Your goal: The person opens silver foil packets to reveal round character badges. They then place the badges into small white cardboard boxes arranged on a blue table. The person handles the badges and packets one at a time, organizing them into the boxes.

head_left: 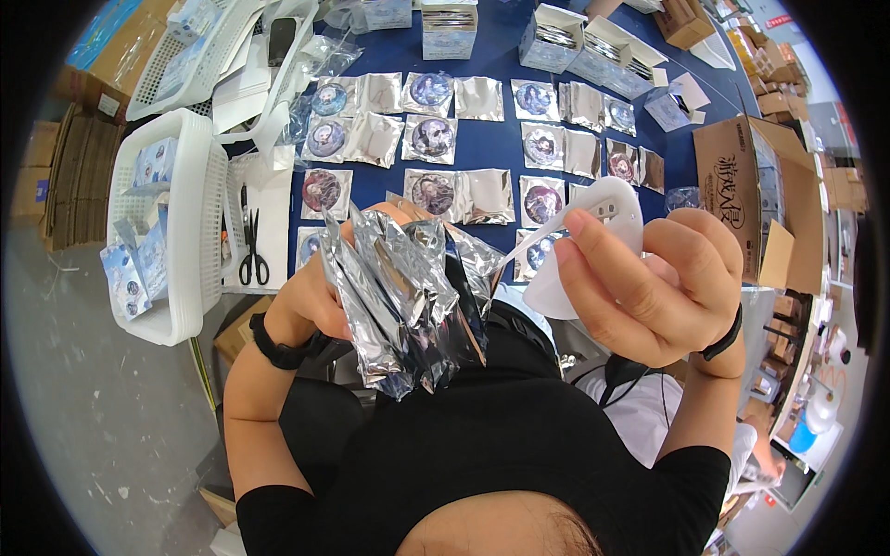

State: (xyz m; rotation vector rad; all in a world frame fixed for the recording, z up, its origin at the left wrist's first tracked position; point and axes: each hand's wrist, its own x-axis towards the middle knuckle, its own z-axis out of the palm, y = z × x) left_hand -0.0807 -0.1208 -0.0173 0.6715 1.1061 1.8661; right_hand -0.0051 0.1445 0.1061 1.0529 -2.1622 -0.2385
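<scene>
My left hand point(320, 287) grips a loose bundle of crinkled silver foil packets point(403, 306) in front of my chest. My right hand point(658, 283) is closed on a white, rounded plastic piece point(616, 199), with a thin pale strip reaching from it toward the packets' right side; I cannot make out exactly what it is. Behind my hands, round illustrated badges point(431, 137) on square backings and flat silver pouches point(482, 195) lie in rows on the blue table point(681, 74).
White perforated baskets point(171, 329) with printed packets stand at left, beside black scissors point(252, 259). Small open boxes point(556, 37) line the table's back; an open cardboard carton point(732, 204) sits at right. Another person's arm point(769, 454) shows at lower right. Stacked flattened cardboard point(83, 185) is at far left.
</scene>
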